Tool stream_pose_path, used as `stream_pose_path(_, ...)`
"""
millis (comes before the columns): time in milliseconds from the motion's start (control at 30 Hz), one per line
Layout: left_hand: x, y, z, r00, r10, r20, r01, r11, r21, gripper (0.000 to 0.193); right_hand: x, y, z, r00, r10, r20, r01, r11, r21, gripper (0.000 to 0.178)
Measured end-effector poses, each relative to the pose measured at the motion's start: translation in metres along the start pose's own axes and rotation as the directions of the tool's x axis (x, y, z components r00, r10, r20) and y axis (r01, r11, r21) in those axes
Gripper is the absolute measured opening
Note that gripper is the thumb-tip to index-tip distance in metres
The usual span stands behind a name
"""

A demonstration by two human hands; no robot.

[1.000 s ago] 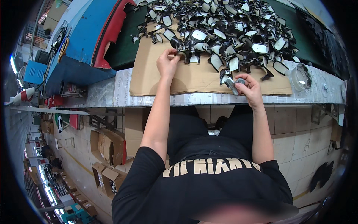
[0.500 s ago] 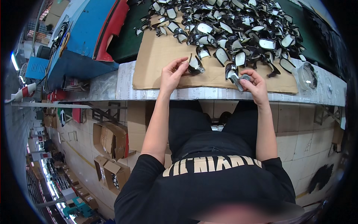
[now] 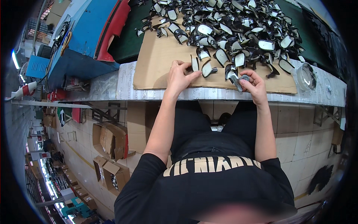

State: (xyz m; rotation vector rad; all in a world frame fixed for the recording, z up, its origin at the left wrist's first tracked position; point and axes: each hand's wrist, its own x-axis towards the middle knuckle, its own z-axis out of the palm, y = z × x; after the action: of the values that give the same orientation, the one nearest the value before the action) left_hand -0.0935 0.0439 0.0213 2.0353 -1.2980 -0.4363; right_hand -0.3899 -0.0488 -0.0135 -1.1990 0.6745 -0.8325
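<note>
My left hand [image 3: 179,77] is at the front of the cardboard, with thumb and fingers closed about a narrow black-and-white shoe heel [image 3: 195,64]. Just right of the thumb is another black heel [image 3: 207,68], its white face toward me and its small tip pointing right. My right hand [image 3: 255,85] pinches a small grey object [image 3: 236,81] whose kind I cannot make out. A glossy black heel [image 3: 230,71] is right behind that object, touching it or nearly so. Beyond both hands spreads a heap of similar heels [image 3: 238,33].
A flat cardboard sheet [image 3: 153,67] lies on the wrapped bench edge [image 3: 125,80]. A round clear container [image 3: 307,76] stands at the right. On the left are a blue box-like structure [image 3: 85,41] and red piece [image 3: 112,33]. Open cartons [image 3: 108,140] sit on the floor.
My left hand has shifted slightly right and toward me. The heels beside it moved right, and their white faces now show. My right hand has hardly moved.
</note>
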Motion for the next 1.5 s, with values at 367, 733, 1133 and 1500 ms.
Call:
stream_pose_path(367, -0.015, -0.021, -0.026, 0.889, -0.314, 0.333, 0.453, 0.501, -0.737, 0.03, -0.001, 0.0, 0.0, 1.0, 0.01, 0.006, -0.01, 1.0, -0.021, 0.026)
stream_pose_path(733, -0.026, -0.049, -0.019, 0.982, 0.046, -0.181, -0.077, 0.982, -0.173, 0.03, 0.0, 0.001, 0.003, 1.0, 0.005, 0.008, -0.005, 0.999, -0.035, 0.028)
stream_pose_path(1133, -0.1, 0.015, -0.011, 0.949, -0.037, 0.313, 0.314, 0.218, -0.924, 0.034, -0.06, -0.046, 0.087, 0.985, -0.169, -0.039, 0.172, 0.983, 0.061, 0.035)
stream_pose_path(1500, -0.133, 0.033, -0.008, 0.931, -0.061, 0.36, 0.365, 0.164, -0.916, 0.043, -0.068, -0.036, 0.116, 0.795, -0.601, 0.085, 0.537, 0.631, -0.56, 0.034)
